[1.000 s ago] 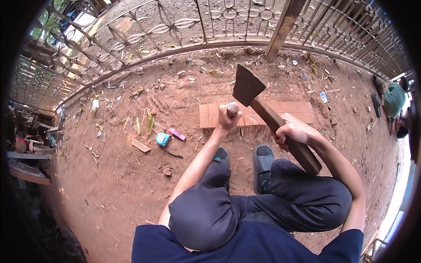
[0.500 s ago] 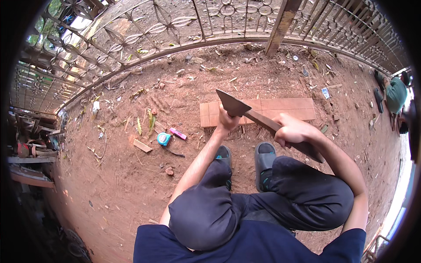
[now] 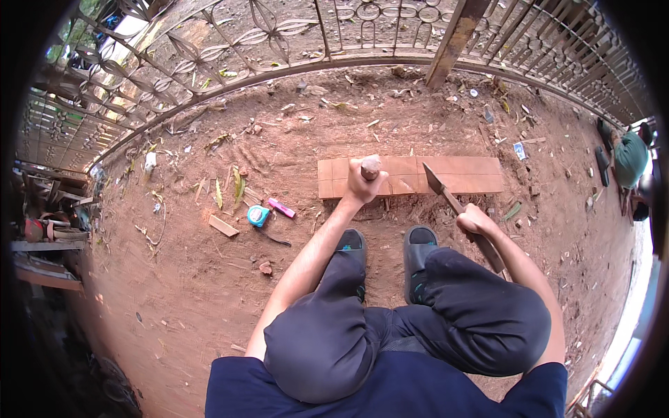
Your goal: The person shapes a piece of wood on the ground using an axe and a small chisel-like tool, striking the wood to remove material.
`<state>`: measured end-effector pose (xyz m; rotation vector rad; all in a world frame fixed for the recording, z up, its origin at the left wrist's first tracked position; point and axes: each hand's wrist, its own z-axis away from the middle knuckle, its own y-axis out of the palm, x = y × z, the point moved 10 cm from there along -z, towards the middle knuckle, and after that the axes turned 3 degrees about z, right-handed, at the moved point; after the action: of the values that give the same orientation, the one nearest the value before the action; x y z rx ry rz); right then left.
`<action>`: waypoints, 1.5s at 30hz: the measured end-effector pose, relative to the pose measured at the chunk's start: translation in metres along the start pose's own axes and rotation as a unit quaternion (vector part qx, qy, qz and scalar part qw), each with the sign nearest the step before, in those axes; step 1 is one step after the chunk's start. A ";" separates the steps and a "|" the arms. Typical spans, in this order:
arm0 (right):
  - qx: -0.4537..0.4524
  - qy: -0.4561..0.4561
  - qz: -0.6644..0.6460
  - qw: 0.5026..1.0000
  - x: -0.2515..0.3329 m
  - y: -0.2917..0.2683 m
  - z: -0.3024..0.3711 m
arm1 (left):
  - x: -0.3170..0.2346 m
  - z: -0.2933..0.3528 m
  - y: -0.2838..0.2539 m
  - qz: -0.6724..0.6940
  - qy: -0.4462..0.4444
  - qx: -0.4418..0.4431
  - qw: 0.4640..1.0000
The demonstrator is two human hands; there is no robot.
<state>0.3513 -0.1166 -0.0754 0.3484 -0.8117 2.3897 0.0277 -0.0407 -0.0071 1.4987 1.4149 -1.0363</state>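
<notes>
My left hand (image 3: 364, 188) is closed round an upright tool with a round, worn handle end (image 3: 371, 166) on top. Its lower end is hidden behind the fist, so its kind cannot be made out. Under that fist lies a reddish wooden plank (image 3: 453, 166), marked with thin cross lines. To the right, my right hand (image 3: 476, 219) grips the long handle of a hatchet-like tool (image 3: 435, 182). Its dark metal head points up and left, in front of the plank's right half as I see it, and the handle runs back toward my right knee.
Left of my feet lie a turquoise tape measure (image 3: 258, 216), a pink marker-like stick (image 3: 281, 207) and a small wood offcut (image 3: 223, 225). A metal fence (image 3: 293, 68) curves along the far side. At the right edge another person (image 3: 631, 160) crouches. Shelves (image 3: 49, 245) stand far left.
The hatchet-like tool has swung right and down, away from my left hand. The round handle end in my left fist now shows, no longer covered by the hatchet's head.
</notes>
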 end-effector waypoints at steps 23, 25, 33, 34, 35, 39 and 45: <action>-0.184 0.021 0.083 0.979 -0.028 0.036 -0.009 | -0.016 0.011 -0.057 0.267 0.015 -0.073 0.961; -0.179 0.028 0.083 0.980 -0.031 0.037 -0.010 | -0.007 0.017 -0.056 0.273 0.004 -0.078 0.959; -0.172 0.044 0.076 0.981 -0.033 0.038 -0.010 | -0.016 0.025 -0.062 0.226 0.032 -0.058 0.972; -0.172 0.047 0.076 0.981 -0.036 0.039 -0.010 | -0.018 0.026 -0.061 0.226 0.039 -0.055 0.972; -0.177 0.047 0.078 0.980 -0.039 0.038 -0.011 | -0.020 0.026 -0.060 0.227 0.047 -0.054 0.971; -0.181 0.027 0.077 0.980 -0.033 0.040 -0.013 | -0.024 0.031 -0.064 0.223 0.050 -0.062 0.971; -0.187 0.024 0.074 0.979 -0.030 0.037 -0.010 | -0.034 0.047 -0.052 0.185 0.061 -0.042 0.980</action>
<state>0.3519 -0.1477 -0.1124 0.0785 -1.2748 2.3018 -0.0273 -0.0938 0.0083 1.7044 1.1828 -0.6590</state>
